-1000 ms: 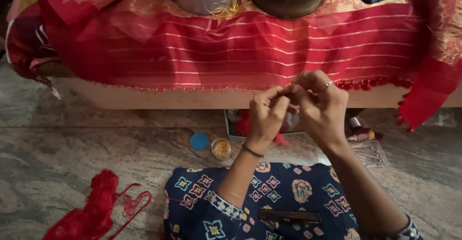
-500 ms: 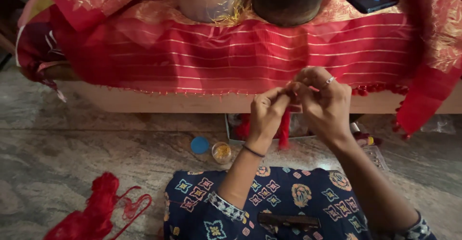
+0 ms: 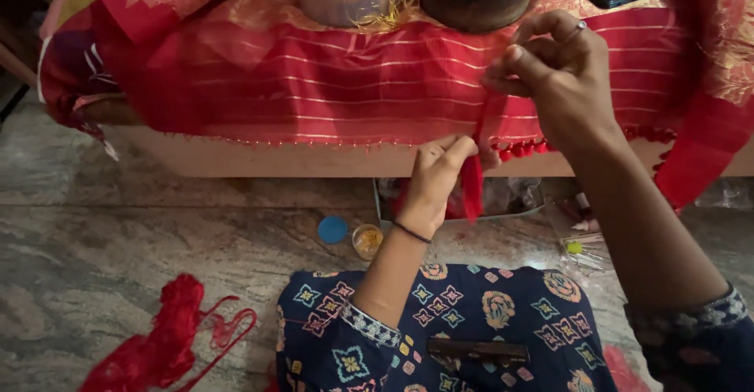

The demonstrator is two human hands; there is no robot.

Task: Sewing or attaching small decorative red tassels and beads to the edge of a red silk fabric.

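Thread work fills the middle of the frame. The left hand (image 3: 436,178) sits just below the edge of the red cloth (image 3: 314,86) and is closed on the top of a small red tassel (image 3: 472,192), which hangs down from the fingers. The right hand (image 3: 561,70) is higher, in the upper right of the frame, with thumb and fingers pinched on a red thread that runs down to the tassel. The two hands are apart one above the other, so the thread between them looks tight; I judge that this keeps the tassel steady at the cloth border.

The red cloth with pale stripes hangs over the raised surface (image 3: 259,160) so that its border is just in front of the person, near both hands. On the stone floor (image 3: 118,235) a blue lid (image 3: 332,229) and a small open jar (image 3: 366,240) with something golden inside lie just beside each other, below the left hand. A loose bundle of red yarn (image 3: 169,341) lies in the lower left, well apart from the hands.
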